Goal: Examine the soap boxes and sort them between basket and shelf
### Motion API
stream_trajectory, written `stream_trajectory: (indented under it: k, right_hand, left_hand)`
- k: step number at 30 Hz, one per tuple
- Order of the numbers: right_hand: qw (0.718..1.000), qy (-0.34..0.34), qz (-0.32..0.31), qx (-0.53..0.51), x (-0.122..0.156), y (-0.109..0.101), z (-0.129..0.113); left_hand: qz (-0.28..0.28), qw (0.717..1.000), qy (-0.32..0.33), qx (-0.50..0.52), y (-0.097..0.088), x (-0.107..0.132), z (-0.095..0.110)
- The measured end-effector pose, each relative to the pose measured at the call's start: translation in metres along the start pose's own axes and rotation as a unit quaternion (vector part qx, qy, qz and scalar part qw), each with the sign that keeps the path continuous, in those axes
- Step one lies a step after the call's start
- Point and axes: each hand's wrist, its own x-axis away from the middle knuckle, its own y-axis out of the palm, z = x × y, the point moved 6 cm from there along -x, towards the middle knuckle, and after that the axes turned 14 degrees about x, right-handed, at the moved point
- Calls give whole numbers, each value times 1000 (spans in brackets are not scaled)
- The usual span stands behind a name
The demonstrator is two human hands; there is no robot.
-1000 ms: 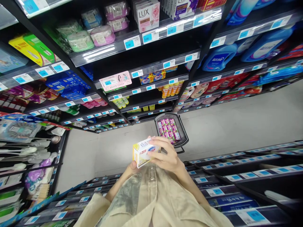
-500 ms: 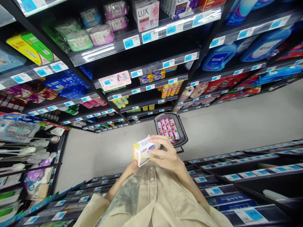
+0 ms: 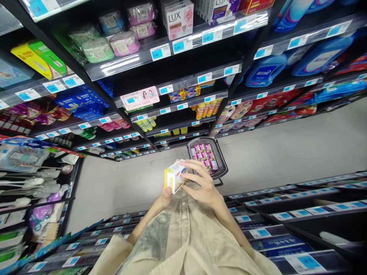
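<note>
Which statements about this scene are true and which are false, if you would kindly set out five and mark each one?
1. The left hand and the right hand both touch the white-and-yellow box. True.
2. The shopping basket hangs from the person's right arm. False: it stands on the floor.
3. Purple-and-pink packs lie in the shopping basket. True.
4. The person's shirt is plain black. False: it is beige, with a grey-green patch.
5. In this view, the large blue bottle shows to the right of the front LUX box. True.
</note>
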Motion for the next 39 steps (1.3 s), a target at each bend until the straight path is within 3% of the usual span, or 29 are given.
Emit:
stream_trajectory:
  k: [4, 7, 10, 13, 17, 20, 22, 26, 39]
  right_hand:
    - [988, 122, -60, -72, 6, 10, 15]
    - [953, 237, -111, -155, 17, 29, 25]
    - [913, 328, -119, -211, 29, 45, 30]
    - [877, 373, -71, -295, 36, 55, 33]
    - [811, 476, 48, -337, 46, 56, 48]
    - [757, 533, 97, -366, 51, 59, 55]
    - [739, 547, 115, -376, 52, 59, 56]
    - [723, 562, 138, -379, 52, 56, 55]
    - [739, 555, 139, -355, 51, 52, 54]
  left_hand:
    - [90, 986, 99, -101, -17, -3, 14]
    - [177, 943, 171, -223, -26, -1, 25]
    - [213, 896, 237, -310, -27, 4, 37]
    - [184, 850, 301, -392, -16, 7, 54]
    - [84, 810, 362, -453, 10, 5, 75]
    - [-3, 786, 398, -474, 25, 5, 80]
    - [-44, 776, 405, -482, 28, 6, 78]
    - [-69, 764, 406, -497, 27, 9, 73]
    - [-86, 753, 409, -508, 25, 14, 71]
